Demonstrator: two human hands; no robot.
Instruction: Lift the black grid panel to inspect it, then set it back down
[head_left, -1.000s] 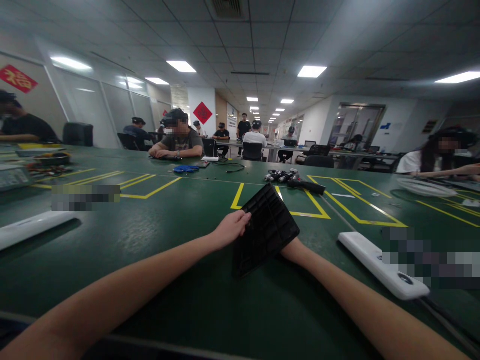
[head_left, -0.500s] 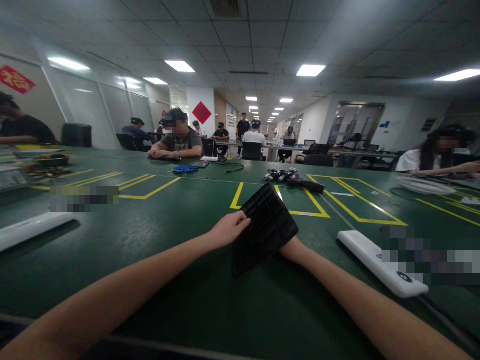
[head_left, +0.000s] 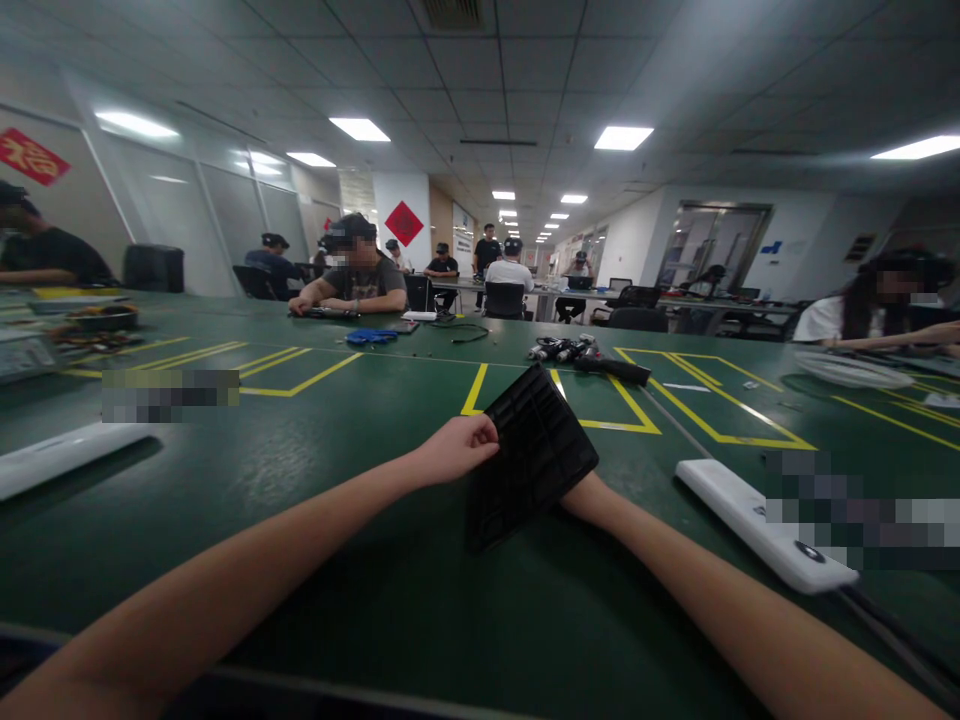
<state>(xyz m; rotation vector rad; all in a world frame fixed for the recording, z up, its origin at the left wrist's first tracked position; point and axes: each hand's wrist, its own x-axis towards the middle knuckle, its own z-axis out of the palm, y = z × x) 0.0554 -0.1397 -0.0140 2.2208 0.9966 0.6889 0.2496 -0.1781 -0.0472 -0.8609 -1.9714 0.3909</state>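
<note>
A black tray-like panel with a grid of ribs [head_left: 536,455] is tilted above the green table [head_left: 337,600]. My left hand [head_left: 461,447] is at its left edge, fingers curled together; whether they pinch the panel or something small is too unclear to make out. Behind the panel's lower right side is my right hand [head_left: 589,497], its fingers hidden by the panel, which rests against it.
A white power strip [head_left: 765,525] lies to the right, another [head_left: 71,455] to the left. Beyond the panel are bundled cables [head_left: 562,350], a black rod-like item [head_left: 615,371] and a blue object [head_left: 371,337]. Several people sit around.
My left hand has shifted slightly left, its fingers more curled. The black panel has barely moved. A person across the table has moved their hands a little.
</note>
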